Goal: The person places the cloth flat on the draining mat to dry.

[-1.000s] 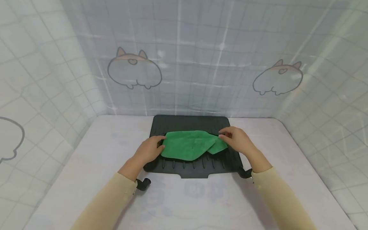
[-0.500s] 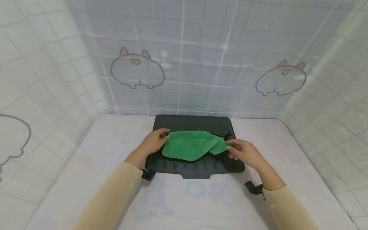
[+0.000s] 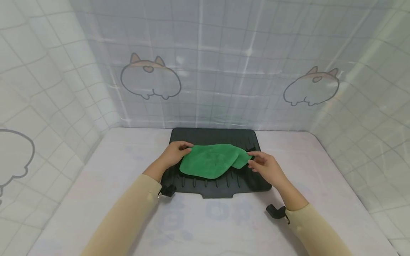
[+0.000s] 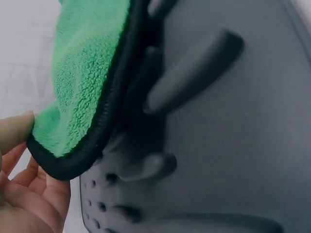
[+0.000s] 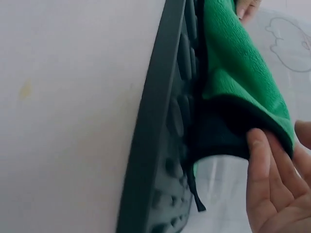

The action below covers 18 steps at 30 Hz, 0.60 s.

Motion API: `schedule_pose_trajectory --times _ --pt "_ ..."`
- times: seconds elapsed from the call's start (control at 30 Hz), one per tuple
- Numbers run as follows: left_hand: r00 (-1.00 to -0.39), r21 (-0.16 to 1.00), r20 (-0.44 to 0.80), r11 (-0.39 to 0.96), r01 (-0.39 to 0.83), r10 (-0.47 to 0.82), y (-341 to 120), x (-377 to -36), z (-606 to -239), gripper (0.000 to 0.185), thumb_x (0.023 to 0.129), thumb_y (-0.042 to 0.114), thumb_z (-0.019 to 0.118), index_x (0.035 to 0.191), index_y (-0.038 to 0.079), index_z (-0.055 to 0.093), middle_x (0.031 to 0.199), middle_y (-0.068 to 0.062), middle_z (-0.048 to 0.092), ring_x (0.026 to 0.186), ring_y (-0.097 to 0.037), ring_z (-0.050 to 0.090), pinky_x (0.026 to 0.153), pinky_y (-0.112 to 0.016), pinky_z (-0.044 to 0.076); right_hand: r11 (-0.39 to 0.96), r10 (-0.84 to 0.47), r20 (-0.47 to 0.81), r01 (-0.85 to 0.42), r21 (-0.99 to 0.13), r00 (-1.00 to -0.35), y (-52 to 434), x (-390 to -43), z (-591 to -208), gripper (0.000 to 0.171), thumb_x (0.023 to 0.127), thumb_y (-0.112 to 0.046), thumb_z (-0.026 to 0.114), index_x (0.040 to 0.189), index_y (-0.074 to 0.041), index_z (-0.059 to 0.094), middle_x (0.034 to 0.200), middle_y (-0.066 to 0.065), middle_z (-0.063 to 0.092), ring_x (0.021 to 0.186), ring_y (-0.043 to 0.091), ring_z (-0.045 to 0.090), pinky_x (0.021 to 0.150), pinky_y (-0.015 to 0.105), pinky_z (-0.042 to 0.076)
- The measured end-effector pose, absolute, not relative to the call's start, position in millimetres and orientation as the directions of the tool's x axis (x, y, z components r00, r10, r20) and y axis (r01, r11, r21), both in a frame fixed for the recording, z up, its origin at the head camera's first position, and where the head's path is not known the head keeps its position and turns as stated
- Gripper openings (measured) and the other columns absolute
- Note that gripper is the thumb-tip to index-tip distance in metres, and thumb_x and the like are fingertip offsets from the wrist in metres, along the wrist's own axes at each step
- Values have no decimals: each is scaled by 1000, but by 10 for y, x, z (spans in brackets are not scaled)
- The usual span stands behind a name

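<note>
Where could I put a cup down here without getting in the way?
The white table is bare right of the black tray, and left of it toward the wall. The near strip is partly taken by both sleeves. The tray's middle is crowded: the green cloth lies there, with the left hand and right hand pinching its ends.

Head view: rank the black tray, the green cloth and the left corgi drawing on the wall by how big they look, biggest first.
1. black tray
2. green cloth and left corgi drawing: they look about alike, and the drawing sits farther from the camera, so I won't rank them.

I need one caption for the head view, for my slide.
Both hands, left hand and right hand, pinch a green cloth over a black tray.
</note>
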<state>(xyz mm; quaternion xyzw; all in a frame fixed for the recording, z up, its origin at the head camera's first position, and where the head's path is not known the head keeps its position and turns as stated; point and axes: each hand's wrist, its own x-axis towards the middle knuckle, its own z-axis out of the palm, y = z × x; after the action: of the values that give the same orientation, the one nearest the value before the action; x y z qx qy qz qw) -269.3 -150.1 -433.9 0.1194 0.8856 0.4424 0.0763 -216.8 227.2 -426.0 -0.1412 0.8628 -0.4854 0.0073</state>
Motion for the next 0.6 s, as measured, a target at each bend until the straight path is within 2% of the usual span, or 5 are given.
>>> schedule_pose_trajectory --times 0.2,0.4,0.5,0.6 --pt "-957 822 -43 554 129 287 -1501 -2674 -4315 34 102 21 61 136 14 63 142 -12 56 132 -33 50 103 -47 46 449 -139 160 -207 -869 -977 2179 -2240 -4283 33 95 -14 72 127 -6 68 99 15 70 94 27 70 79 30 58" --pt "-973 829 1 544 131 233 -1571 -2638 -4275 39 102 23 62 141 19 59 149 -10 49 132 -33 49 100 -49 47 396 -65 141 -155 -905 -988 2193 -2355 -4177 40 94 -17 73 133 -11 65 113 12 64 91 21 68 78 40 58" --pt "-980 816 52 558 154 194 -1610 -2609 -4229 40 102 24 62 142 21 59 139 -13 57 107 -32 59 85 -44 51 313 -59 114 -127 -941 -992 2257 -2417 -4098 45 95 -14 71 139 -9 60 117 12 59 90 14 65 76 38 59" --pt "-982 798 82 579 166 168 -1650 -2566 -4186 41 102 26 62 143 22 58 129 -12 62 84 -27 55 69 -38 47 242 -64 78 -91 -966 -995 2331 -2474 -4041 47 97 -10 68 141 -6 56 117 8 58 89 8 63 71 29 58"
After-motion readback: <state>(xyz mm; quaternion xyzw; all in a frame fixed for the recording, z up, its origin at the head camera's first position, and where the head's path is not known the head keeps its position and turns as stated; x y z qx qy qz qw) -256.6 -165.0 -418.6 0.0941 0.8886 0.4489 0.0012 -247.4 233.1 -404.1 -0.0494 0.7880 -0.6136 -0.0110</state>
